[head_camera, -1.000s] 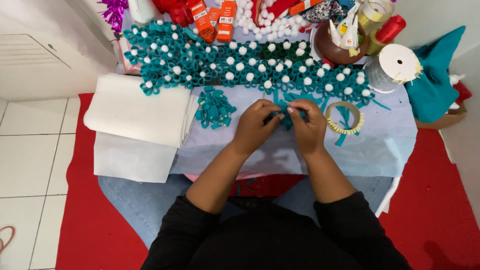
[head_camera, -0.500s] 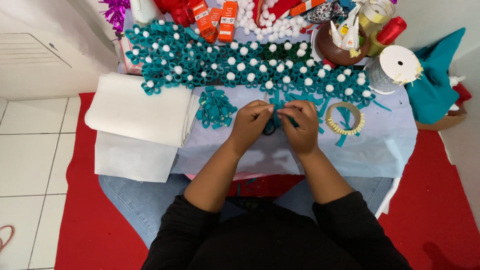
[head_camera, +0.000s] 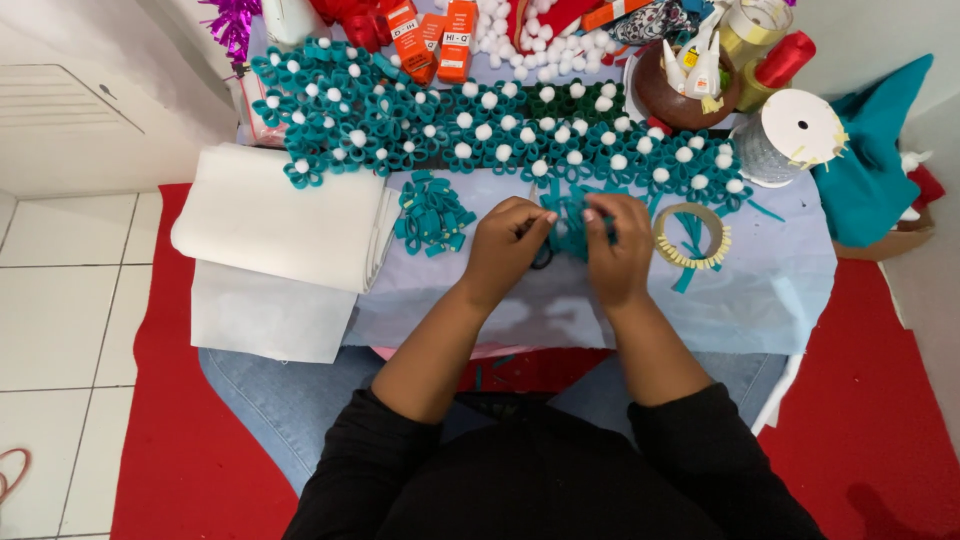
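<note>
Teal felt, a small looped piece (head_camera: 570, 218), is being pinched between both hands just below the long row of teal flowers with white pompom centres (head_camera: 480, 130). The left hand (head_camera: 505, 245) is being closed on its near side and the right hand (head_camera: 615, 245) on its far side, fingertips curled tight, seemingly so the loops are being kept from springing apart. A pile of cut teal loops (head_camera: 432, 215) is being kept just beside the left hand, and a tape ring (head_camera: 690, 237) by the right, within easy reach. Everything is being worked on a pale cloth (head_camera: 780, 290) laid over a low table, above a red mat (head_camera: 170, 440) and white tiles.
</note>
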